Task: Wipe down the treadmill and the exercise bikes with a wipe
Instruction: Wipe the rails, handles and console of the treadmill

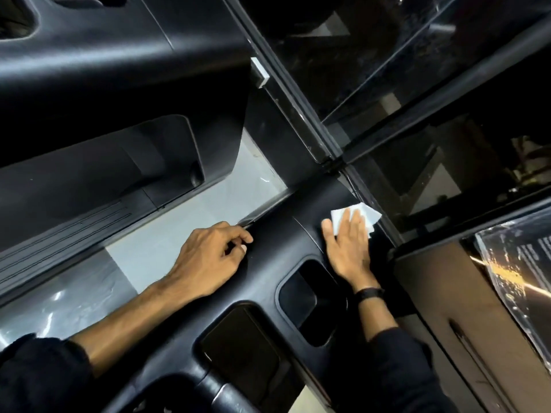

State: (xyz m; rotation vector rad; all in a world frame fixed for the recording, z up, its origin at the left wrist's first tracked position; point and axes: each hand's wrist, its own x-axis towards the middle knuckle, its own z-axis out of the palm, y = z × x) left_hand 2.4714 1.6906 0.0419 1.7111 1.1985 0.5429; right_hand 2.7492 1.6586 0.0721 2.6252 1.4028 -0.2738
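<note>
A black treadmill console point(268, 281) with recessed pockets fills the lower middle of the head view. My right hand point(348, 242) lies flat with straight fingers on a white wipe point(368, 214), pressing it against the console's far corner. My left hand point(214, 254) rests on the console's left edge, its fingers curled around the rim there. Both forearms reach in from the bottom of the view; the right wrist wears a black band.
A second black machine's console point(104, 129) stands at the left, across a gap of pale grey floor point(167, 242). Dark glass panels in a black frame point(334, 162) rise just beyond the wipe. A brown panel point(465, 308) stands at the right.
</note>
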